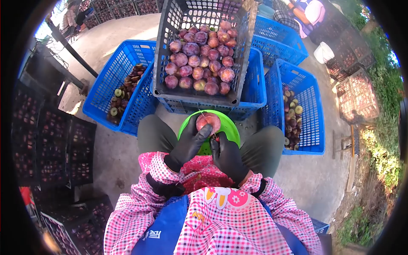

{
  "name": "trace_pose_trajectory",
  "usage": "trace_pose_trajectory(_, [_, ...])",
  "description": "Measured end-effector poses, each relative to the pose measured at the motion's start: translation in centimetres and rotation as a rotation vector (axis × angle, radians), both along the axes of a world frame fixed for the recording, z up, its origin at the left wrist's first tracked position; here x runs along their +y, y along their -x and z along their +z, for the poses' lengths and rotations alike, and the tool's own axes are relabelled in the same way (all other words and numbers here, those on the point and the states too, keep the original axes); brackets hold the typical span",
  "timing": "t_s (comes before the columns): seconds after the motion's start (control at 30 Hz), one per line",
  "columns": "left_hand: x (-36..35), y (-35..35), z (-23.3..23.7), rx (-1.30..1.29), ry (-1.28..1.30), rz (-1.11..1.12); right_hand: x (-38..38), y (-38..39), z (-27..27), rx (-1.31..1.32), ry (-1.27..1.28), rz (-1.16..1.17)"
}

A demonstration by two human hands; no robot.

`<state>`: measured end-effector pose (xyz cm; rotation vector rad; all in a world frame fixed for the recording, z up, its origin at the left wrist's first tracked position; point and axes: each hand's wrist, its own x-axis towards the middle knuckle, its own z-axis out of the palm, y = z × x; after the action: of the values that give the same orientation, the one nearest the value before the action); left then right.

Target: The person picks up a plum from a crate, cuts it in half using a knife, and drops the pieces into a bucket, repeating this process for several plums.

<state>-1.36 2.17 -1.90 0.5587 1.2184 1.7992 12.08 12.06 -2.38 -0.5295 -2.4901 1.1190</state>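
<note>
My left hand [190, 142], in a black glove, is closed around a reddish plum [209, 121], with the thumb lying over its front. Close beside it, my right hand [227, 156], gloved in black too, has its fingers curled around a small thing with a bit of red showing; its kind is hidden by the fingers. Both hands are over a bright green basin [231, 127] between my knees. Just beyond it, a black crate [160, 70] of whole plums [199, 61] rests tilted on a blue crate [258, 80].
Blue crates with cut plums stand at left [95, 95] and right [314, 106]. Another blue crate [282, 36] is behind. Stacked dark crates [53, 140] line the left side. A white bucket [324, 53] and a seated person [297, 12] are at the back right.
</note>
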Motion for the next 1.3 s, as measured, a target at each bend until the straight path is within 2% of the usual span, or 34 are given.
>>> trace_pose_trajectory(0.03, [0.2,-0.1,0.5,0.437,0.121,0.080,0.3,0.1,0.0,-0.004,-0.005,0.019])
trace_pose_trajectory(0.17, [0.5,0.0,0.1,0.279,0.022,0.072,0.6,0.4,1.2,0.094,0.003,0.041])
trace_pose_trajectory(0.23, [1.0,-0.5,-0.4,-0.609,-0.257,-0.033,0.2,0.5,0.9,0.137,0.002,-0.020])
trace_pose_trajectory(0.27, [0.8,-0.6,-0.1,-0.611,-0.254,-0.029,0.1,0.3,0.7,0.134,0.005,-0.018])
trace_pose_trajectory(0.33, [0.8,-0.6,1.1,-0.448,-0.232,-0.020,0.5,0.1,0.5,0.111,0.134,0.015])
trace_pose_trajectory(0.37, [0.5,-0.6,1.6,-0.450,-0.230,-0.021,0.6,-0.1,0.8,0.110,0.136,0.013])
trace_pose_trajectory(0.43, [-0.1,-0.2,2.5,0.391,-0.013,0.114,0.9,-0.4,1.8,0.076,0.147,0.081])
trace_pose_trajectory(0.47, [-0.1,0.0,1.9,0.390,-0.013,0.109,1.0,-0.5,1.8,0.075,0.148,0.075])
trace_pose_trajectory(0.53, [0.0,0.4,0.4,0.128,-0.069,0.076,0.9,-0.3,1.7,0.057,0.076,0.088])
trace_pose_trajectory(0.57, [0.3,0.3,0.4,0.133,-0.070,0.078,0.9,0.0,1.6,0.062,0.075,0.090])
trace_pose_trajectory(0.63, [0.8,-0.7,0.4,-0.454,-0.236,-0.041,0.3,0.0,1.4,0.108,0.087,0.005])
trace_pose_trajectory(0.67, [0.7,-0.7,0.6,-0.459,-0.236,-0.039,0.4,-0.2,1.3,0.103,0.088,0.006])
trace_pose_trajectory(0.73, [0.1,-0.4,1.3,0.373,0.122,0.082,0.6,-0.5,1.0,0.085,0.170,0.019])
trace_pose_trajectory(0.77, [0.2,0.3,1.5,0.640,0.086,0.069,0.6,-0.6,1.1,0.088,0.166,0.018])
trace_pose_trajectory(0.8, [0.3,0.3,1.6,0.646,0.080,0.071,0.6,-0.6,1.3,0.084,0.165,0.022])
trace_pose_trajectory(0.87, [0.4,0.3,1.6,0.206,-0.037,0.084,0.6,-0.4,1.4,0.083,0.164,0.027])
trace_pose_trajectory(0.9, [0.4,0.1,1.6,0.204,-0.033,0.080,0.3,-0.3,1.2,0.072,0.119,0.013])
trace_pose_trajectory(0.97, [0.5,-0.3,1.6,-0.375,-0.161,-0.066,0.0,-0.4,1.1,0.057,0.075,0.002])
trace_pose_trajectory(1.0, [0.4,-0.2,1.1,-0.375,-0.163,-0.062,0.0,-0.4,1.3,0.068,0.151,0.015])
trace_pose_trajectory(1.07, [-0.1,0.0,-0.3,0.431,0.099,0.099,0.1,-0.6,1.1,0.075,0.230,0.027])
trace_pose_trajectory(1.13, [-0.1,0.4,-0.4,0.502,0.097,0.090,1.0,-0.5,0.8,0.032,0.726,0.140])
trace_pose_trajectory(1.17, [-0.1,0.8,-0.4,0.573,0.099,0.084,1.3,-0.6,1.6,0.032,0.722,0.138])
trace_pose_trajectory(1.23, [0.1,2.2,-2.2,0.614,0.134,0.084,1.5,-1.0,4.0,0.007,-0.047,0.056])
trace_pose_trajectory(1.27, [0.3,2.7,-2.0,0.650,0.168,0.094,2.0,-0.9,4.8,0.004,-0.049,0.060])
trace_pose_trajectory(1.3, [-0.2,2.8,-1.7,0.427,0.208,0.087,2.5,-0.9,5.4,0.186,0.101,-0.045])
